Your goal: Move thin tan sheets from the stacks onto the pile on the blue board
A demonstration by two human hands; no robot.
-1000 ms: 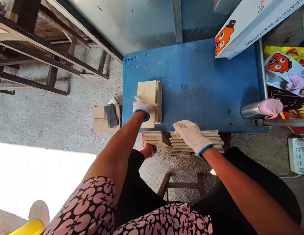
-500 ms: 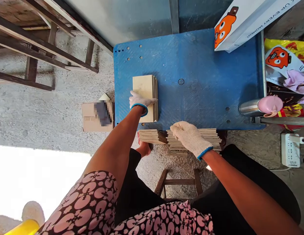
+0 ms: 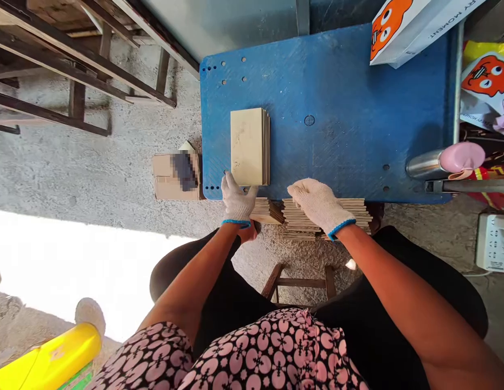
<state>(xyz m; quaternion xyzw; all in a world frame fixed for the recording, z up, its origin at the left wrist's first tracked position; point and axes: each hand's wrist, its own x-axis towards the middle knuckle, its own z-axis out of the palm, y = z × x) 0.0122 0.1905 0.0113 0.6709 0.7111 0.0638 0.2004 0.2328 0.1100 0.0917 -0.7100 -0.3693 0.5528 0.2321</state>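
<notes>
So, the left hand (image 3: 237,201), in a white knit glove with a blue cuff, sits at the near end of an upright stack of thin beige boards (image 3: 249,146) on the blue plastic bench (image 3: 329,92); its fingers are bunched against the stack's lower edge, and whether it's actually gripping, I can't tell. The right hand (image 3: 320,207), same glove, lies on a crisscrossed pile of boards (image 3: 327,219) at the bench's near edge, fingers loosely together, no clear grip. A smaller pile of boards (image 3: 267,211) sits just left of it, between the hands. What the piles rest on is hidden. A cardboard box (image 3: 176,176) stands on the concrete floor (image 3: 93,173) left of the bench, and a steel flask with a pink cap (image 3: 443,162) lies at the far right.
</notes>
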